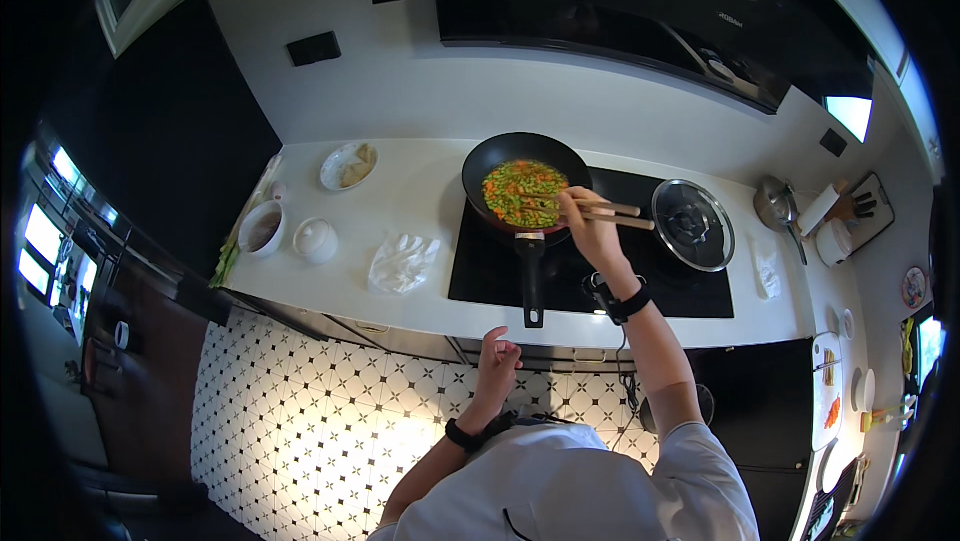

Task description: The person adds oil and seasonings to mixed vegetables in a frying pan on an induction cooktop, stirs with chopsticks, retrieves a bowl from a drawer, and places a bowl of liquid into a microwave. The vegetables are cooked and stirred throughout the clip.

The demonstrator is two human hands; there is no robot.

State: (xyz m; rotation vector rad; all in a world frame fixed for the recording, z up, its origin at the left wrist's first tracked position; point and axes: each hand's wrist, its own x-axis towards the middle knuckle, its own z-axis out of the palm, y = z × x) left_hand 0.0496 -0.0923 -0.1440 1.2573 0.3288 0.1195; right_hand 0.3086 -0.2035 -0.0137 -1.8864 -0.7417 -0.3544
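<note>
My right hand (592,229) grips a pair of wooden chopsticks (616,214), whose tips reach into the food in a black wok-style pan (480,158). Chopped green vegetables with orange pieces (525,188) lie in liquid inside it. The pan rests on a black glass cooktop (487,271), its handle (532,286) pointing towards me. My left hand (498,368) hangs in front of the counter edge with fingers curled and apart, touching nothing that I can see. Right of the pan, a glass lid (691,226) lies on the cooktop.
Left on the counter (352,241) are a crumpled plastic bag (403,263), a lidded white jar (315,240), a bowl (262,229), a dish with pale food (349,166) and green onions (225,259). A saucepan (776,203) and knife block (855,207) stand right; a range hood (600,23) overhangs.
</note>
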